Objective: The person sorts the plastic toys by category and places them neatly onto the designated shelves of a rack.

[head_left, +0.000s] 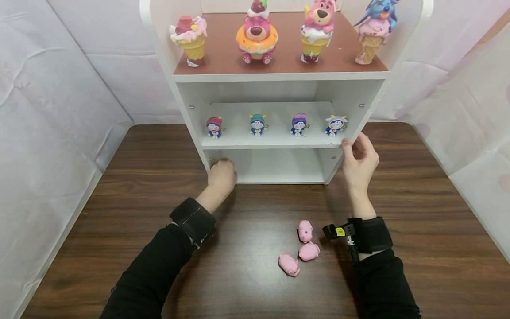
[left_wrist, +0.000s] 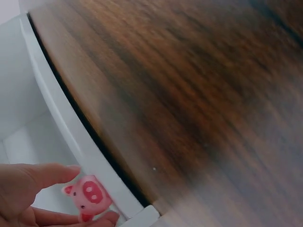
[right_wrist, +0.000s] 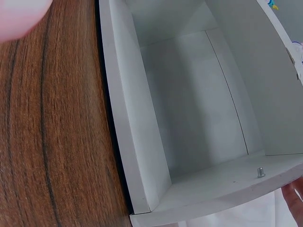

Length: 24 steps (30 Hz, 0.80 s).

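A white shelf unit (head_left: 279, 77) stands on the wooden table. At the left end of its lowest compartment is my left hand (head_left: 222, 176), whose fingers are largely hidden in the head view. In the left wrist view, the thumb and fingers hold a small pink pig figurine (left_wrist: 91, 195) just at the compartment's front edge. My right hand (head_left: 360, 159) grips the unit's right side panel, thumb at the front edge and fingers along the outside. Three more pink pig figurines, one (head_left: 305, 231) farther back, another (head_left: 309, 251) and a third (head_left: 288, 265), lie on the table between the arms.
Along the middle shelf stand several small blue-and-white figurines (head_left: 256, 125) in coloured hats. The brown top shelf (head_left: 223, 48) carries several ice-cream-like figures (head_left: 257, 40). White cloth (head_left: 48, 133) hangs beside the table (head_left: 131, 230). A metal peg (right_wrist: 261, 172) juts from the lowest compartment's right wall.
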Each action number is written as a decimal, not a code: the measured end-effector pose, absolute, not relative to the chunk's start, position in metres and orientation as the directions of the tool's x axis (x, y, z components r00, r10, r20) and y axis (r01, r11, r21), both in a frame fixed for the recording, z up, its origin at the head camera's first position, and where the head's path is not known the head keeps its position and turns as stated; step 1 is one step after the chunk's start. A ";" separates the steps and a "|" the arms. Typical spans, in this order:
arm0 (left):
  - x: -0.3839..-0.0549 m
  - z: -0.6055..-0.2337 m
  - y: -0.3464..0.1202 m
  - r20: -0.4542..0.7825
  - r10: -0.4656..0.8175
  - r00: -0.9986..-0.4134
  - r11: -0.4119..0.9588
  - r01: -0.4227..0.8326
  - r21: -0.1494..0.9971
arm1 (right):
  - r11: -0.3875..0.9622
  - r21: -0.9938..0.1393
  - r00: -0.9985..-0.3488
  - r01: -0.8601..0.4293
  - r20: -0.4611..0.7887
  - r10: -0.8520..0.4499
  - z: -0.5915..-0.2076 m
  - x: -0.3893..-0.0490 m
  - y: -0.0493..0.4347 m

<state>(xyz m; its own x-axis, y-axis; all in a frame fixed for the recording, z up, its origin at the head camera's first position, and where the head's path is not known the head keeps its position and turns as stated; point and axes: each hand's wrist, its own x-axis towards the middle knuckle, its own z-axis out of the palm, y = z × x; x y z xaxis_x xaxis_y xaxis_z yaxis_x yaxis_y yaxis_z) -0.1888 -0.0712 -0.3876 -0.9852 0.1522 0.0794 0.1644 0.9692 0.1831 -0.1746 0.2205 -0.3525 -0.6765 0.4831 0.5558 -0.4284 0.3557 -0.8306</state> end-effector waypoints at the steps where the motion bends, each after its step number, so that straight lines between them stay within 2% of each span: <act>1: -0.187 -0.386 -0.071 0.084 0.148 -0.985 0.971 0.161 0.177 | 0.356 -0.831 -0.676 -0.428 0.556 0.485 -0.353 -0.175 0.220; 9: -0.172 -0.369 -0.068 0.228 0.159 -0.961 0.976 0.188 0.113 | 0.325 -0.846 -0.687 -0.423 0.534 0.494 -0.345 -0.170 0.216; 14: -0.156 -0.357 -0.062 0.220 0.230 -0.948 0.959 0.259 0.111 | 0.316 -0.849 -0.689 -0.424 0.528 0.496 -0.334 -0.161 0.208; 19: -0.139 -0.354 -0.052 0.133 0.358 -0.924 0.891 0.381 0.246 | 0.313 -0.851 -0.691 -0.422 0.525 0.497 -0.331 -0.159 0.207; 24: -0.123 -0.355 -0.040 0.013 0.483 -0.876 0.801 0.447 0.398 | 0.305 -0.853 -0.693 -0.425 0.523 0.497 -0.332 -0.160 0.207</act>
<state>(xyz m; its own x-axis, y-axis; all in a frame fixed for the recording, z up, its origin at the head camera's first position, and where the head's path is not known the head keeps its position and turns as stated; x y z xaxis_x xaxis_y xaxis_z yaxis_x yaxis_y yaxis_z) -0.1228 -0.0398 -0.3549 -0.8758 0.4825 0.0134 0.4474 0.8010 0.3978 -0.1602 0.2067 -0.3324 -0.6929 0.4967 0.5227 -0.4248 0.3046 -0.8525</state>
